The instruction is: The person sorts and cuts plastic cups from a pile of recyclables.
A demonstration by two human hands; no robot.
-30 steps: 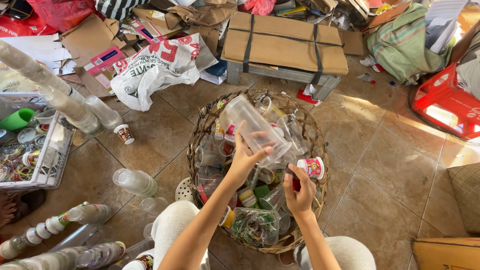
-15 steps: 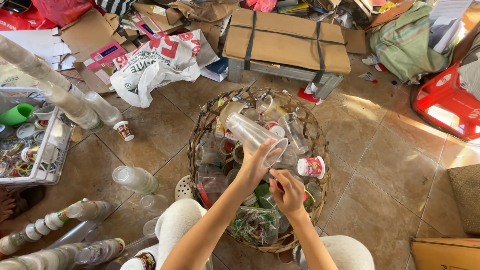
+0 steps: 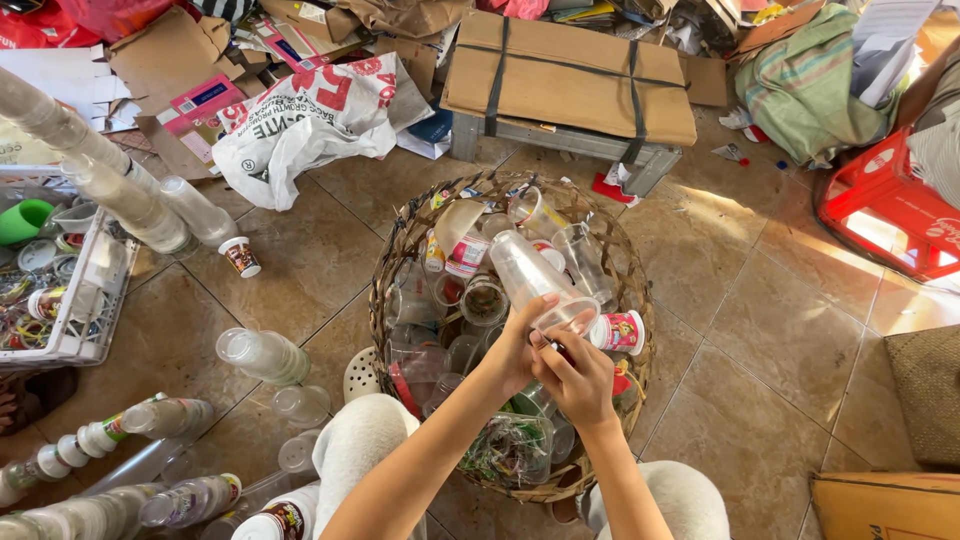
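Left hand (image 3: 515,350) grip closed on clear cup (image 3: 530,275); right hand (image 3: 578,375) pinching rim; wicker basket (image 3: 395,260) full of cups.

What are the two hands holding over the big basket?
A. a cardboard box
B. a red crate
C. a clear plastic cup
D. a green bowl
C: the left hand grips a clear plastic cup near its rim, the right hand touches that rim, and both are above the woven basket.
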